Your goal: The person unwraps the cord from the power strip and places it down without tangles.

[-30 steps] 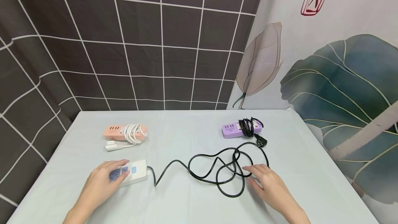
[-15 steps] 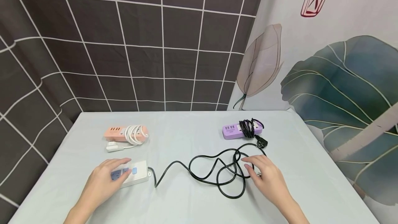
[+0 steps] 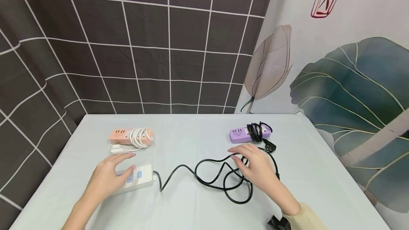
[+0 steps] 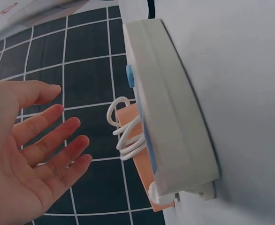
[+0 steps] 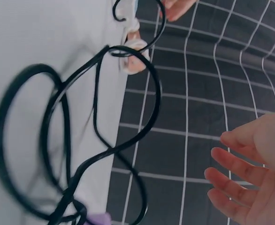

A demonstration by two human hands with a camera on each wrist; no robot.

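Note:
My left hand [image 3: 107, 176] hovers over the left part of a white power strip [image 3: 140, 178] with blue switches, thumb and fingers spread apart. In the left wrist view the strip [image 4: 170, 108] stands clear of the fingertips. A long black power cord [image 3: 207, 184] runs from the strip's right end into a loose tangle of loops. Above that tangle is my right hand [image 3: 255, 166], its fingers relaxed and holding nothing. The right wrist view shows the cord loops [image 5: 158, 93] apart from the fingers. The cord's black plug [image 3: 270, 146] lies beyond the right hand.
A pink power strip [image 3: 119, 136] with its white cord coiled around it lies at the back left. At the back right sits a purple power strip [image 3: 240, 135] wrapped in black cord. All rest on a white-covered table [image 3: 191, 134] against a dark grid-patterned backdrop [image 3: 185, 63].
My right hand has moved left and away from me, over the cord tangle. The left hand has shifted slightly up from the strip. The strip and cord stay in place.

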